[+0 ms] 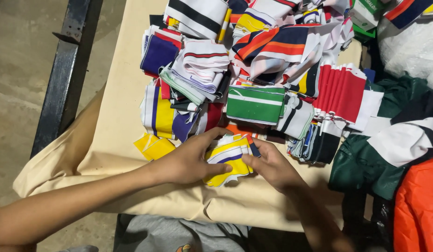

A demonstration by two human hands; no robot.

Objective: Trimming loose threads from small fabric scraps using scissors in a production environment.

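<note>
A: Holding first. Left hand (186,161) and right hand (271,165) both on one folded yellow, white and blue striped band (228,156), near middle of the cloth-covered counter (118,93).

B: Grip state?

A: Left grip pinching the band's left edge, thumb on top. Right grip pinching its right end, fingers curled over it. Band lies flat on the beige cloth.

B: Just left of it?

A: Small yellow folded piece (153,147), close to the left hand, not touching.

B: Farther back?

A: Green band with white stripes (255,103) just beyond the hands. Red and white stack (340,93) to its right. Purple and yellow bundle (161,114) on the left. Far end: navy and orange striped pieces (272,44). Orange garment (419,205) near right.
</note>
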